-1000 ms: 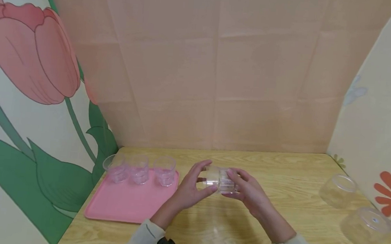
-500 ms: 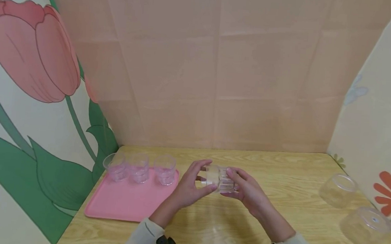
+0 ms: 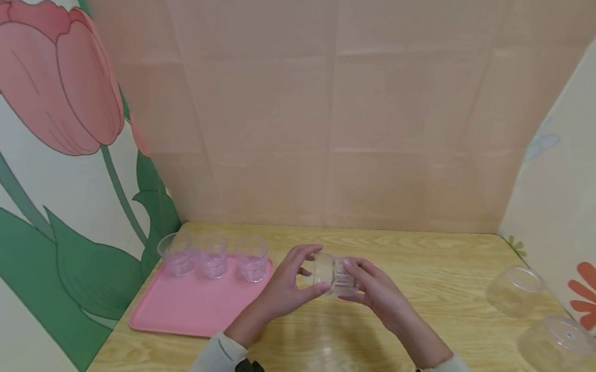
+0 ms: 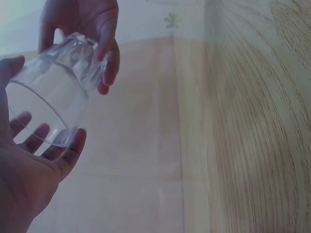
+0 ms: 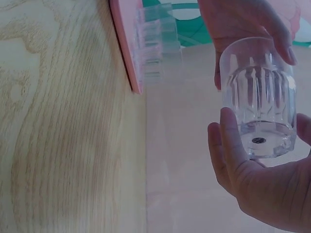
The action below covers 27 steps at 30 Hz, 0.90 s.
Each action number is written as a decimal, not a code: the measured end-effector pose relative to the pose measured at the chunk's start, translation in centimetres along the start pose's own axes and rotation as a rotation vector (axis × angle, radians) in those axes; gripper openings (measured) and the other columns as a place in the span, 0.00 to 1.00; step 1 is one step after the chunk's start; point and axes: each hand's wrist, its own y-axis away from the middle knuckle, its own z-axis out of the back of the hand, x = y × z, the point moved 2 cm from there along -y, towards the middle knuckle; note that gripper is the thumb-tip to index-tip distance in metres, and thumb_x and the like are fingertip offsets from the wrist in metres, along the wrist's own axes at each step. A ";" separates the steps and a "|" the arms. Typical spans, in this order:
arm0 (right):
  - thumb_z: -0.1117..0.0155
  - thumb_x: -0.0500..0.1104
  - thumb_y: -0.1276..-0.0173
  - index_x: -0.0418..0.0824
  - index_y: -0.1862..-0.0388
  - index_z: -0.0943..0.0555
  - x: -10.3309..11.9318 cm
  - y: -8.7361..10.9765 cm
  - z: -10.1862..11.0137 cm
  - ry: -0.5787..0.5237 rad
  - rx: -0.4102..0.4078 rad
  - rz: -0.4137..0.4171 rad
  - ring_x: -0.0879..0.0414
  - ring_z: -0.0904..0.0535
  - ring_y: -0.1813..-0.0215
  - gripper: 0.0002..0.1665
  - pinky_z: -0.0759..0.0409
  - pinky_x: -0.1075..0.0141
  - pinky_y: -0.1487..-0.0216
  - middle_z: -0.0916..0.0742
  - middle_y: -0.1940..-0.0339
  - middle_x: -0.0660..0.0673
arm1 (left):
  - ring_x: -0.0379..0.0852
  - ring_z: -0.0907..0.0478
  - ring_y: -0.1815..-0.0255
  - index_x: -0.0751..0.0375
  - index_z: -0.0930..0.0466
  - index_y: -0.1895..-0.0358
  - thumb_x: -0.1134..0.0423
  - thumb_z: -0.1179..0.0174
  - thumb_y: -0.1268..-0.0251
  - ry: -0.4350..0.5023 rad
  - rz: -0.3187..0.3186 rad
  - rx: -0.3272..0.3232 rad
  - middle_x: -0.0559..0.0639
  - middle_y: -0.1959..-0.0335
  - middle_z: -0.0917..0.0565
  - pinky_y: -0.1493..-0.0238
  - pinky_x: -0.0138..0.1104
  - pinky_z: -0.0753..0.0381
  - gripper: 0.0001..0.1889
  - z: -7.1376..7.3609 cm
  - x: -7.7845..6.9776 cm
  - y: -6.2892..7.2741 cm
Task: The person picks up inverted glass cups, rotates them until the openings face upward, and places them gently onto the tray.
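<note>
Between the two hands, above the middle of the table, a clear fluted drinking glass lies on its side in the air. The left hand holds it near the rim, thumb and fingers spread round the wider end. Its base end is gripped by the right hand, thumb on top. The left wrist view shows the glass with its mouth toward the left palm. A small dark mark shows on the base of the glass in the right wrist view.
On the left, a pink tray carries three clear glasses in a row along its back. Two clear upturned bowls, one farther back and one nearer, rest at the table's right edge. A pinkish sheet hangs behind the wooden table.
The glass has turned slightly between the hands. Otherwise both hands stay in nearly the same place, and the tray and bowls have not moved.
</note>
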 end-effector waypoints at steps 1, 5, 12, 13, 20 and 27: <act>0.48 0.59 0.20 0.31 0.25 0.39 0.0 0.0 0.0 0.004 0.001 0.000 0.48 0.20 0.42 0.40 0.17 0.54 0.43 0.26 0.34 0.30 | 0.49 0.31 0.34 0.37 0.38 0.25 0.50 0.32 0.34 -0.010 -0.004 0.001 0.43 0.29 0.33 0.44 0.40 0.19 0.36 0.0 0.0 0.0; 0.47 0.59 0.21 0.32 0.25 0.38 0.1 0.1 0.0 0.025 -0.008 -0.012 0.49 0.20 0.43 0.39 0.16 0.55 0.44 0.24 0.35 0.33 | 0.52 0.30 0.34 0.39 0.38 0.25 0.49 0.32 0.34 -0.040 -0.022 0.002 0.44 0.29 0.32 0.44 0.37 0.19 0.36 0.2 -0.1 0.1; 0.46 0.58 0.21 0.33 0.26 0.36 0.3 0.2 0.0 0.044 -0.008 -0.009 0.48 0.20 0.43 0.38 0.16 0.55 0.44 0.23 0.36 0.32 | 0.49 0.30 0.34 0.37 0.38 0.25 0.48 0.32 0.35 -0.072 -0.023 0.003 0.43 0.28 0.32 0.44 0.41 0.19 0.36 0.4 -0.3 0.3; 0.46 0.58 0.21 0.33 0.26 0.36 0.4 0.2 0.1 0.055 -0.006 -0.006 0.48 0.21 0.43 0.38 0.17 0.55 0.43 0.23 0.36 0.32 | 0.50 0.29 0.34 0.36 0.38 0.25 0.48 0.32 0.35 -0.075 -0.024 0.003 0.42 0.28 0.32 0.44 0.42 0.19 0.37 0.5 -0.3 0.3; 0.44 0.61 0.23 0.34 0.25 0.35 0.5 0.5 0.7 0.127 -0.044 0.007 0.44 0.22 0.39 0.41 0.19 0.53 0.39 0.24 0.32 0.34 | 0.52 0.28 0.35 0.34 0.37 0.25 0.47 0.32 0.36 -0.128 -0.010 -0.012 0.41 0.30 0.31 0.47 0.39 0.19 0.37 0.9 -0.1 0.5; 0.44 0.59 0.23 0.32 0.25 0.37 0.5 0.7 2.1 0.152 -0.051 0.029 0.35 0.27 0.30 0.41 0.20 0.51 0.38 0.29 0.27 0.30 | 0.49 0.27 0.37 0.31 0.37 0.26 0.41 0.33 0.37 -0.213 0.012 -0.014 0.39 0.30 0.31 0.47 0.43 0.18 0.37 1.6 -0.1 1.0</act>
